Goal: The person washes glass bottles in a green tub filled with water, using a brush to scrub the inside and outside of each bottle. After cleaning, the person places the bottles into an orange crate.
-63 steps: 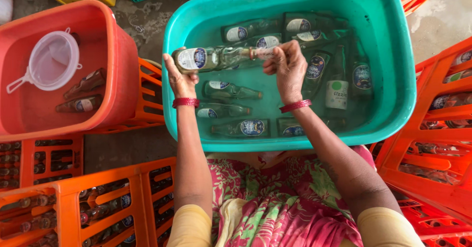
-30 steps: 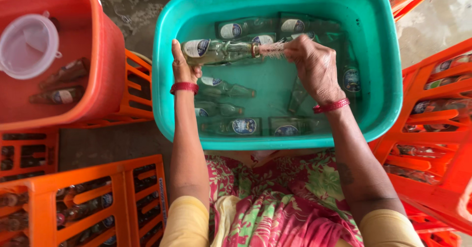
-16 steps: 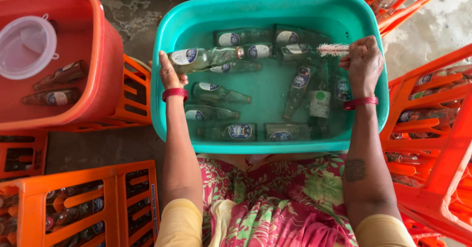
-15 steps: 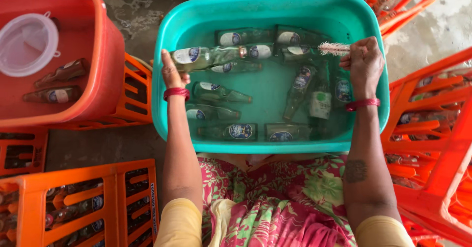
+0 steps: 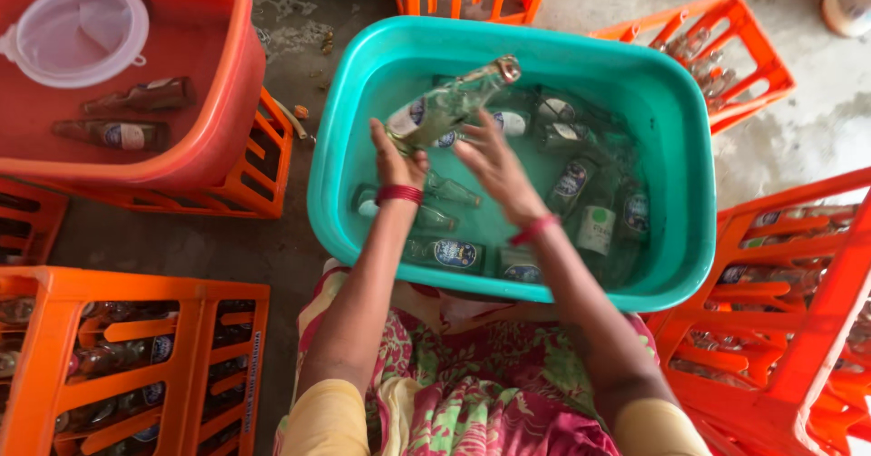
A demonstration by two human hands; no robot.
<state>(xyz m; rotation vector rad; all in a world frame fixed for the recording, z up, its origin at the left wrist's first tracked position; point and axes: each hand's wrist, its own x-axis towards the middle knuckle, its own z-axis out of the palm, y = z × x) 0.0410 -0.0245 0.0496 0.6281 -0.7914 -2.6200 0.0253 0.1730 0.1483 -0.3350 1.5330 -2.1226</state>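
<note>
Bottle (image 5: 451,104) of clear glass, tilted with its neck up and away, sits above the teal tub (image 5: 689,238), its base closed in the left hand (image 5: 396,152). Just beside the bottle, the right hand (image 5: 494,170) is blurred, fingers spread, gripping nothing. More labelled bottles (image 5: 581,211) lie in the tub's water. Left of the tub stands a red tub (image 5: 222,120) holding a white strainer (image 5: 82,31); orange crates (image 5: 127,365) surround the teal tub.

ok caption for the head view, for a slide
Left hand lifts a glass bottle above a teal tub of soaking bottles; right hand open beside it.
</note>
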